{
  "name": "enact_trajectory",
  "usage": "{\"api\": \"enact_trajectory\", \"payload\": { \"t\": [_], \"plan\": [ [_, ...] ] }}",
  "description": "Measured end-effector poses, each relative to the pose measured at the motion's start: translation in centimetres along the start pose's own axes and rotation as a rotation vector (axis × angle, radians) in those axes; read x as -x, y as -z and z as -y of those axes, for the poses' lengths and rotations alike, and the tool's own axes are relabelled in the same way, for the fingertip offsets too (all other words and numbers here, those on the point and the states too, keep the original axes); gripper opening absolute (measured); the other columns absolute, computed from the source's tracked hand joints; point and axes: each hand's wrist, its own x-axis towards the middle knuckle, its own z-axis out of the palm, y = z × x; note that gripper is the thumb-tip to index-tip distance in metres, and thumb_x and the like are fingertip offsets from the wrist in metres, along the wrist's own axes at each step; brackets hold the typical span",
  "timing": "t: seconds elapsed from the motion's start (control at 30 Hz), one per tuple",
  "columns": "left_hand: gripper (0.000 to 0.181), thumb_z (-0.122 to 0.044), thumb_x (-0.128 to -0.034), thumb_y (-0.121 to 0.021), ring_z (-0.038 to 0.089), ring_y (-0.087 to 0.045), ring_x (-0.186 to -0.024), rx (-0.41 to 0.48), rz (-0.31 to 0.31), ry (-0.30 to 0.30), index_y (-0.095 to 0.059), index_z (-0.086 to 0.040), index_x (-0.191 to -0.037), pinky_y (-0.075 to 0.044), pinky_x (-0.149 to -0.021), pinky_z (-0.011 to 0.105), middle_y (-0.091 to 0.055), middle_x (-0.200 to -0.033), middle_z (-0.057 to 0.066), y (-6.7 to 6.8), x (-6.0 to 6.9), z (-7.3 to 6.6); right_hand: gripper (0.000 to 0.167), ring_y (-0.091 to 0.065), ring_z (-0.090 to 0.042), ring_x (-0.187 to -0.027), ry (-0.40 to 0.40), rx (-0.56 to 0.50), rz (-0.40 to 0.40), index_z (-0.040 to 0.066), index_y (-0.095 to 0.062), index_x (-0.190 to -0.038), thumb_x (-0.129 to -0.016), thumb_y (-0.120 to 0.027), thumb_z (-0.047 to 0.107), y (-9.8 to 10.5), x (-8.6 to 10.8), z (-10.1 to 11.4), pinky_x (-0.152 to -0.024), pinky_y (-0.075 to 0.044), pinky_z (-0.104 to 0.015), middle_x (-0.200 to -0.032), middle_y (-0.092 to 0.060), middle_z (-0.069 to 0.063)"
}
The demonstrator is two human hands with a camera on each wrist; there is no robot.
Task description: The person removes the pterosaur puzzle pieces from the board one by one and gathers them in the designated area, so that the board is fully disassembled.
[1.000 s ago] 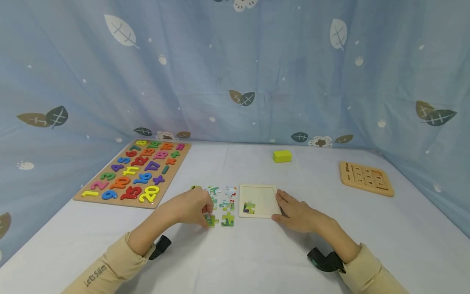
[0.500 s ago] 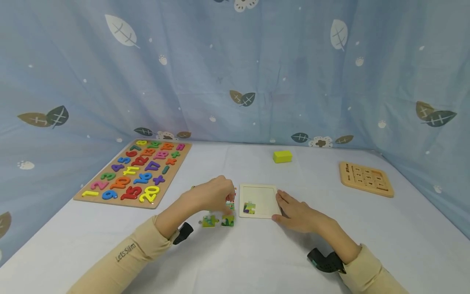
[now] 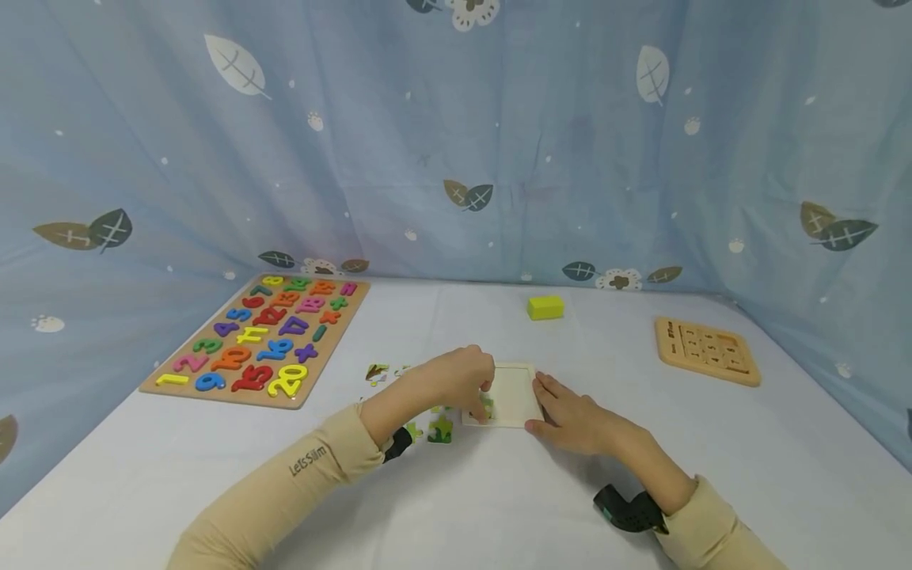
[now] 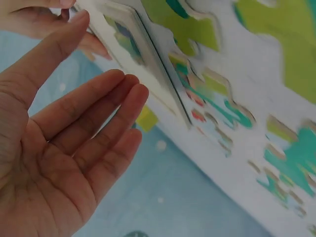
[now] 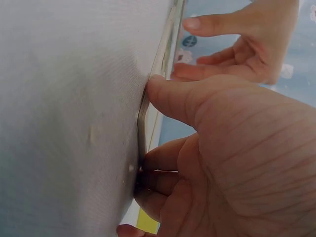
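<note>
My left hand [image 3: 461, 380] hovers over the left side of a shallow pale wooden puzzle tray [image 3: 514, 396]. In the left wrist view its fingers are loosely extended, the thumb stands apart, and nothing is between them. A green jigsaw piece [image 3: 488, 407] lies in the tray's near left corner, partly behind that hand. My right hand [image 3: 579, 418] rests against the tray's right edge, thumb and fingertips touching the rim in the right wrist view. Left of the tray lie loose jigsaw pieces, among them a green one [image 3: 440, 430] and a brown and white one [image 3: 376, 373]; my left arm covers others.
A wooden board of coloured numbers [image 3: 245, 344] lies at the left. Towards the back sits a yellow-green block [image 3: 545, 308]. At the right is a small wooden number board [image 3: 707, 351]. A blue patterned curtain [image 3: 456, 142] hangs behind the white-covered table [image 3: 499, 507].
My left hand has travelled right, from above the loose pieces to the tray's left side. The right hand stays at the tray's right edge. The head view has tilted slightly.
</note>
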Motion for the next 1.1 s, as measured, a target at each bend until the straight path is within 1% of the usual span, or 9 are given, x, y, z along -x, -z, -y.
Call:
{"api": "enact_trajectory", "payload": {
  "t": [0.2,0.3,0.37,0.57,0.7,0.83,0.93,1.0,1.1],
  "plan": [
    [0.035,-0.028,-0.0681,-0.088,0.008,-0.048,-0.063,-0.060,0.047,0.036,-0.059,-0.010,-0.078,-0.044,-0.058,0.019,-0.056,-0.073,-0.004,-0.3,-0.8,-1.0,0.075,-0.019,-0.044,-0.144,0.002,0.004,-0.003,-0.013,-0.023,-0.146,-0.099,-0.049,0.040,0.0,0.0,0.0,-0.100,-0.025,-0.074,-0.156,-0.017,-0.028],
    [0.035,-0.028,-0.0679,-0.088,0.007,-0.050,-0.063,-0.127,0.057,0.025,-0.061,-0.010,-0.080,-0.044,-0.058,0.018,-0.058,-0.072,-0.005,-0.4,-1.1,-1.4,0.074,-0.019,-0.043,-0.144,0.003,0.009,-0.006,-0.012,-0.024,-0.146,-0.099,-0.049,0.040,0.0,0.0,0.1,-0.100,-0.025,-0.073,-0.156,-0.017,-0.028],
    [0.033,-0.027,-0.0679,-0.088,0.007,-0.051,-0.063,-0.150,0.062,0.018,-0.062,-0.010,-0.080,-0.045,-0.058,0.018,-0.060,-0.072,-0.004,-0.4,-1.2,-1.6,0.074,-0.019,-0.043,-0.144,0.003,0.010,-0.005,-0.013,-0.024,-0.146,-0.099,-0.049,0.039,0.0,-0.1,0.1,-0.101,-0.025,-0.073,-0.156,-0.017,-0.028],
    [0.027,-0.022,-0.0686,-0.087,0.007,-0.052,-0.062,-0.113,0.064,0.023,-0.064,-0.010,-0.073,-0.045,-0.058,0.017,-0.063,-0.074,-0.003,-0.6,-1.1,-1.8,0.073,-0.020,-0.043,-0.144,-0.005,0.016,-0.003,-0.013,-0.024,-0.145,-0.099,-0.049,0.038,-0.1,-0.1,0.1,-0.100,-0.027,-0.073,-0.156,-0.018,-0.028],
    [0.027,-0.024,-0.0702,-0.086,0.007,-0.051,-0.062,-0.099,0.058,0.018,-0.063,-0.010,-0.073,-0.044,-0.058,0.017,-0.063,-0.075,-0.003,-0.7,-1.0,-1.7,0.074,-0.020,-0.042,-0.144,-0.013,0.018,-0.005,-0.012,-0.024,-0.146,-0.099,-0.050,0.039,-0.1,0.0,-0.1,-0.100,-0.027,-0.072,-0.156,-0.017,-0.027],
    [0.025,-0.022,-0.0711,-0.086,0.007,-0.051,-0.064,-0.072,0.048,0.004,-0.065,-0.009,-0.075,-0.045,-0.059,0.017,-0.064,-0.079,-0.003,-0.8,-0.9,-1.5,0.074,-0.019,-0.042,-0.145,-0.016,0.015,-0.006,-0.012,-0.024,-0.146,-0.099,-0.050,0.040,0.0,0.1,-0.2,-0.100,-0.026,-0.073,-0.157,-0.017,-0.026],
    [0.025,-0.020,-0.0700,-0.087,0.007,-0.053,-0.069,-0.057,0.054,0.004,-0.067,-0.009,-0.081,-0.048,-0.064,0.018,-0.065,-0.085,-0.003,-0.7,-0.8,-1.3,0.075,-0.019,-0.042,-0.145,-0.014,0.011,-0.008,-0.012,-0.024,-0.146,-0.099,-0.049,0.040,0.0,0.1,-0.3,-0.100,-0.026,-0.073,-0.157,-0.017,-0.027],
    [0.027,-0.020,-0.0685,-0.088,0.007,-0.054,-0.074,-0.063,0.062,0.004,-0.068,-0.010,-0.084,-0.049,-0.068,0.019,-0.065,-0.089,-0.003,-0.6,-0.8,-1.1,0.075,-0.019,-0.042,-0.145,-0.013,0.008,-0.008,-0.012,-0.024,-0.146,-0.099,-0.050,0.041,-0.1,0.1,-0.2,-0.101,-0.026,-0.072,-0.157,-0.017,-0.026],
    [0.029,-0.020,-0.0664,-0.089,0.007,-0.053,-0.075,-0.073,0.073,-0.009,-0.068,-0.011,-0.085,-0.049,-0.069,0.020,-0.065,-0.089,-0.003,-0.3,-0.8,-0.8,0.075,-0.019,-0.042,-0.145,-0.017,0.007,-0.009,-0.011,-0.024,-0.146,-0.099,-0.049,0.040,-0.2,0.1,-0.2,-0.101,-0.026,-0.072,-0.157,-0.018,-0.026]
  ]
}}
